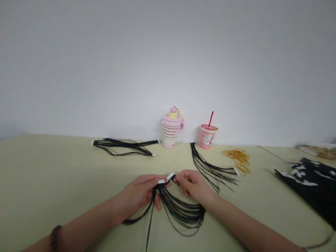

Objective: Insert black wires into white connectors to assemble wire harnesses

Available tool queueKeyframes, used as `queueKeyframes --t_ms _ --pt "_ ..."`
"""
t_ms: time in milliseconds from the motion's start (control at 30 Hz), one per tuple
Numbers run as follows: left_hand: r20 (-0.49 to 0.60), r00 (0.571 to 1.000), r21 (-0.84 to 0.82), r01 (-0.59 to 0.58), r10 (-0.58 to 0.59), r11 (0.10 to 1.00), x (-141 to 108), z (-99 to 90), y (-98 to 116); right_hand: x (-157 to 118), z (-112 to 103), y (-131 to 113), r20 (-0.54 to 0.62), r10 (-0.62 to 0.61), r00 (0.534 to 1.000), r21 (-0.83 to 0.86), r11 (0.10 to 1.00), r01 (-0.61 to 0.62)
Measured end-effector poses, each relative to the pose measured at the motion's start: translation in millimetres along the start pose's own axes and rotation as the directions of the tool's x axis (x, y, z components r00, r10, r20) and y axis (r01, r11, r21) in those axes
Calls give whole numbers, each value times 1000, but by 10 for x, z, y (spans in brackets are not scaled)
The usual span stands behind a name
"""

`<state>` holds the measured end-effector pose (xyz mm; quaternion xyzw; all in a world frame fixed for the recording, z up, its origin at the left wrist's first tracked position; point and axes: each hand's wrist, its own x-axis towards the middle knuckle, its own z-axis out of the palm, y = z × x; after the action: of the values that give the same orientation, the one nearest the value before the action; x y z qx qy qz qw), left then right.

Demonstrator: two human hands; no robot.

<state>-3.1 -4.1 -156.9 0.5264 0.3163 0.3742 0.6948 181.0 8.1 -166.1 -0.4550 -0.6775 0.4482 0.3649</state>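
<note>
Black cables [181, 210] with white connectors hang in loops between my hands at the front middle of the table. My left hand [145, 190] is closed on the cable bundle just below one white connector [161, 181]. Pinched in the fingers of my right hand [193, 185] is another cable end, whose white connector [171, 175] points up and left, close beside the first one. The loops run down below both hands, and part of them passes behind my right wrist.
One black cable bundle [126, 143] lies at the back left, another [210, 168] right of centre. A striped pink mug [170, 133] and a pink cup with a straw [208, 137] stand near the wall. Yellow rubber bands [237, 156] and black bags [312, 185] lie at the right.
</note>
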Motion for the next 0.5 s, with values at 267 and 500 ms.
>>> queueKeyframes --t_ms 267,500 --pt "-52 989 -221 122 -136 968 -33 -98 69 -185 60 -53 -112 -416 902 -650 717 250" --pt "-73 988 -359 102 -137 928 -1 -160 -8 -344 151 -185 148 -807 572 -880 157 449"
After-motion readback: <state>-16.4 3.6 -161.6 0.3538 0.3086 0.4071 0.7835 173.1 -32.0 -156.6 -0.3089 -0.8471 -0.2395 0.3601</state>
